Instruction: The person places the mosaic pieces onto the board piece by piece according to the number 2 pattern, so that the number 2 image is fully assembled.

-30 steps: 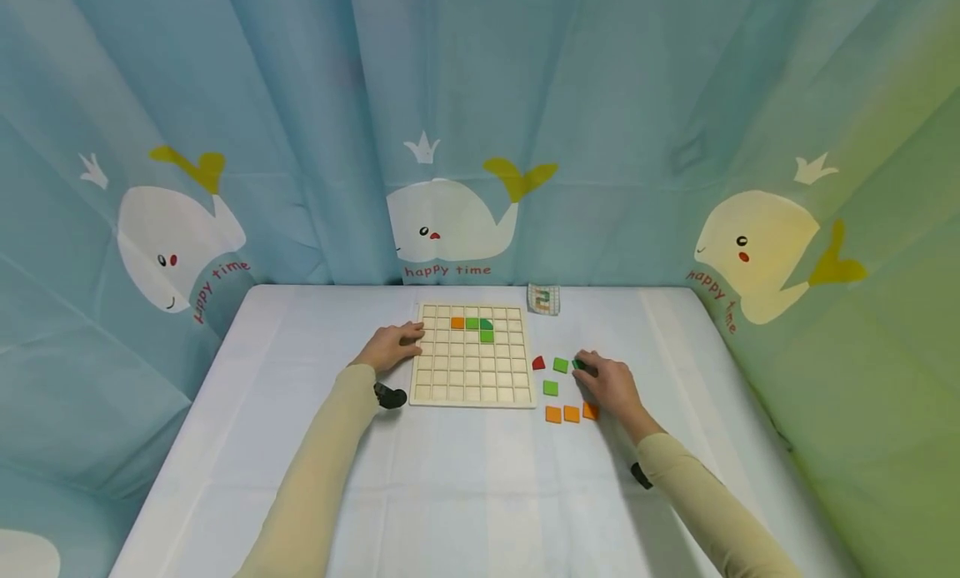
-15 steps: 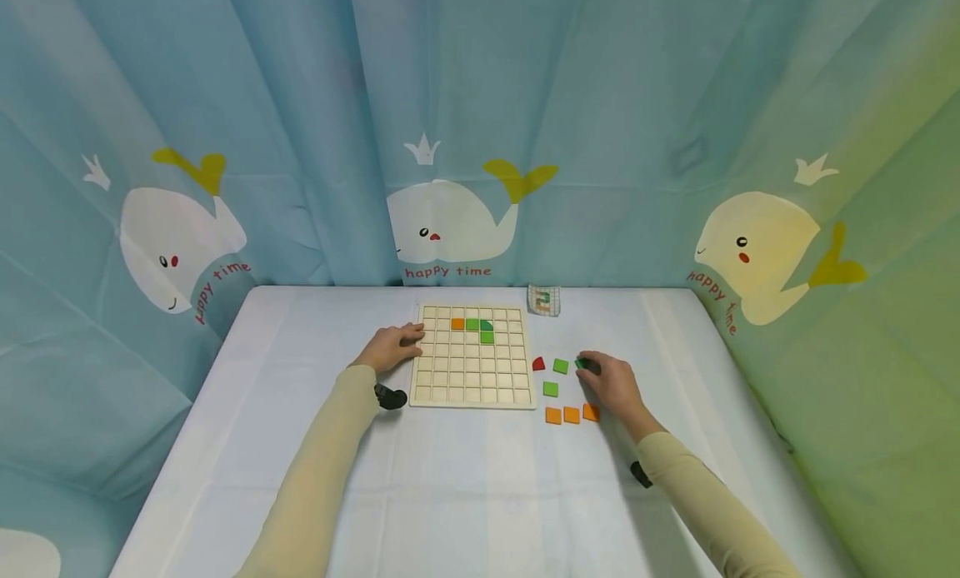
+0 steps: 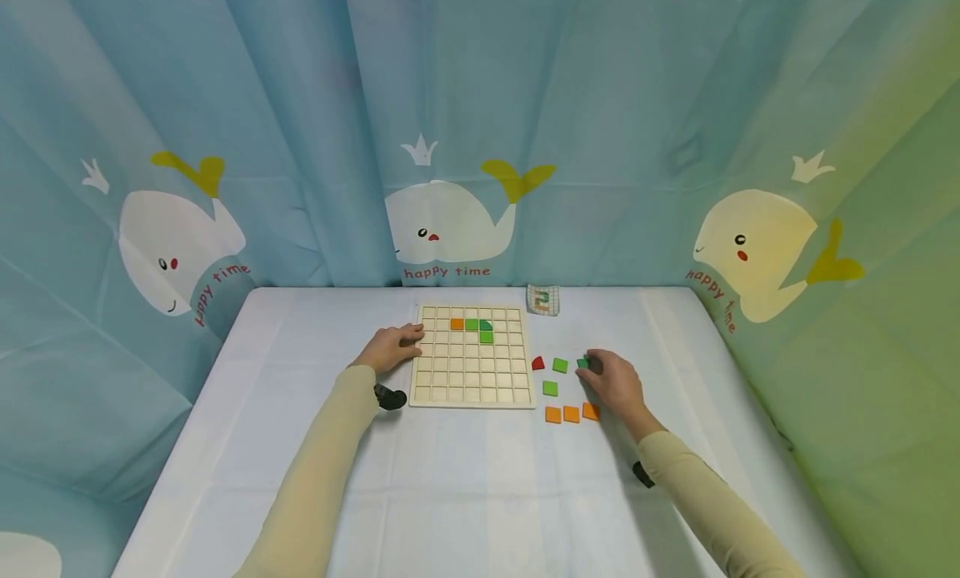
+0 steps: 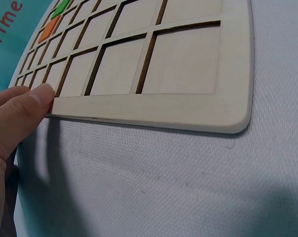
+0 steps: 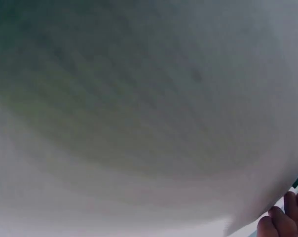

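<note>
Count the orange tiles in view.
4. One orange tile sits in the board. Three lie in a row on the table: left tile, middle tile, right tile. Any under the right hand would be hidden.

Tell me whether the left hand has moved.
No: in the head view, the left hand touches the same stretch of the board's left edge as before.
</note>
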A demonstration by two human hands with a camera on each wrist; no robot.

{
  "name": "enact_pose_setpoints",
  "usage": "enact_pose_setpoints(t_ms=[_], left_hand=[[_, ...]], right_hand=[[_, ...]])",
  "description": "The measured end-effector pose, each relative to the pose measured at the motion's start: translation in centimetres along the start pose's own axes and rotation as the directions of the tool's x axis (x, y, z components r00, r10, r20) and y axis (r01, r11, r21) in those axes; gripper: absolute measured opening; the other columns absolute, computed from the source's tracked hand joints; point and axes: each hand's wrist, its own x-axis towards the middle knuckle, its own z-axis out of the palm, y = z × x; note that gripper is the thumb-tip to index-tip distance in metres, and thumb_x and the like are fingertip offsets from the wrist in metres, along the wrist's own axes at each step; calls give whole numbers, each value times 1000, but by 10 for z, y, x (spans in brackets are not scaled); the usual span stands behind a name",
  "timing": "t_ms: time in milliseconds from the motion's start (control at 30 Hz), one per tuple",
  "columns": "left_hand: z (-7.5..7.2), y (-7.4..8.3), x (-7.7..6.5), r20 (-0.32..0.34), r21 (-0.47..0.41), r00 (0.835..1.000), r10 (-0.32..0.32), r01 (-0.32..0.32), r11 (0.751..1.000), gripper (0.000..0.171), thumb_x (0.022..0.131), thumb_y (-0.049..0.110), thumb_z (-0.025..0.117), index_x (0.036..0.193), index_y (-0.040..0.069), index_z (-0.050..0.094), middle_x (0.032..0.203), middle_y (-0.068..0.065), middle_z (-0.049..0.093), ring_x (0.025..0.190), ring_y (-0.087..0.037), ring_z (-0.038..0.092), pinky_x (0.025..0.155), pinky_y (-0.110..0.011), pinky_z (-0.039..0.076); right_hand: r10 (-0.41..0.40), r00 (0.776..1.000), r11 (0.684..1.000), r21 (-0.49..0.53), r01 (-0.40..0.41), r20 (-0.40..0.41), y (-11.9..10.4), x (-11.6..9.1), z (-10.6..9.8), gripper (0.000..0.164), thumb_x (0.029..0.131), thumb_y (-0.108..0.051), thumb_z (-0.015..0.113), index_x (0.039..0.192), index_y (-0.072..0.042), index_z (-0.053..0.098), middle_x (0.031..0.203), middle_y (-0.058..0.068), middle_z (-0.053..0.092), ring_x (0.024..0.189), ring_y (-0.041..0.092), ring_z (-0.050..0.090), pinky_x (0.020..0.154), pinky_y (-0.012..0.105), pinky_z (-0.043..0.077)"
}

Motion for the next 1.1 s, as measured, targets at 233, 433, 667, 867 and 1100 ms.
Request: enact_pose_setpoints(t_ms=[233,433,667,867,1100], left_hand=[[1,0,0,-10,-4,1000,-4,4,1000,50,95,23,65,141,7,53,152,0,40,145,-23,29,120,-44,21],[0,-2,1,-10,7,1000,-2,2,1000,50,95,23,66,140,7,53,152,0,41,144,-23,29,120,-45,21],[1,-5,2,-3,-2,1000,2,-2,1000,50,95,24,66,141,8,53,152,0,41,145,-23,29,120,-45,21],[0,-4,0,-16,-33,1000,1,-2,999,49,95,22,66,140,7,53,152,-1,41,145,-23,28,120,-44,21],[1,-5,1,-22,-50,1000,19,-20,999,50,95,23,66,141,8,53,152,0,41,145,-22,28,121,-44,20]], right_hand=[[-3,1000,998,-55,1,-31,1,1,-2,39,88,-17,73,120,4,66,119,23,66,108,41,62,92,57,51],[-1,999,999,-44,0,-34,2,5,-3,39,87,-22,75,116,3,68,116,22,67,108,40,62,92,55,50],[58,998,997,52,-56,-24,-14,15,0,40,91,-25,71,119,2,68,120,21,66,114,39,59,99,55,47],[24,1000,994,109,-25,11,-55,26,14,40,91,-30,70,120,-2,68,122,18,66,115,36,59,99,53,48],[-126,992,983,136,122,22,-109,31,42,37,91,-29,71,118,-4,70,118,14,68,100,31,67,85,48,56]])
